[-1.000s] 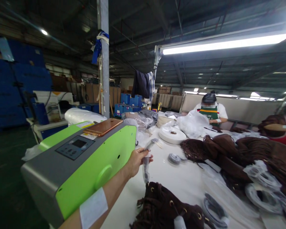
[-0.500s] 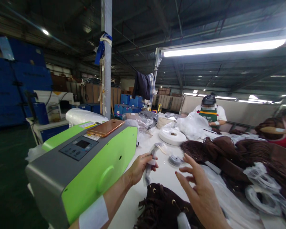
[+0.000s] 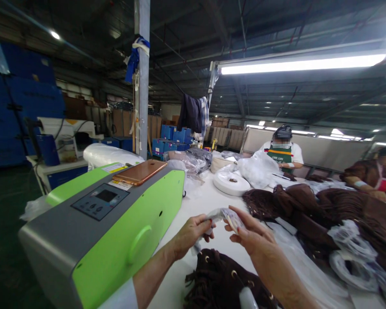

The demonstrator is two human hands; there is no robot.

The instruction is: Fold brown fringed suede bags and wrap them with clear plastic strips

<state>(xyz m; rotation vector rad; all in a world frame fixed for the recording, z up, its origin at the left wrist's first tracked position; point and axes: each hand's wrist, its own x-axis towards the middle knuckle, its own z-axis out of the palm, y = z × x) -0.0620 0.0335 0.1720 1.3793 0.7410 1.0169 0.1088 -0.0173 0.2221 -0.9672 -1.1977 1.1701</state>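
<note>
A bent strip of crinkled, clear-grey plastic wrapping (image 3: 217, 213) spans the gap between my two hands above the white table; what is inside it I cannot make out. My left hand (image 3: 193, 234) pinches its left part, with a loose end hanging below the fingers. At the other end, the fingers of my right hand (image 3: 254, 236) are closed around the strip. Below both hands lies a dark brown fringed bag (image 3: 220, 274) with metal eyelets. A whitish rounded piece (image 3: 247, 298) rests on the bag near the bottom edge.
To my left stands a green and grey machine (image 3: 141, 223) with a phone (image 3: 140, 171) on top. A white tape roll (image 3: 231, 183) sits farther back. Brown fabric goods (image 3: 354, 210) and clear plastic (image 3: 309, 262) cover the right side. A co-worker (image 3: 281, 150) is across the table.
My right hand was apart with its fingers spread; it has moved left and closed on the strip's far end. The grey coil on the table is now hidden behind my hands.
</note>
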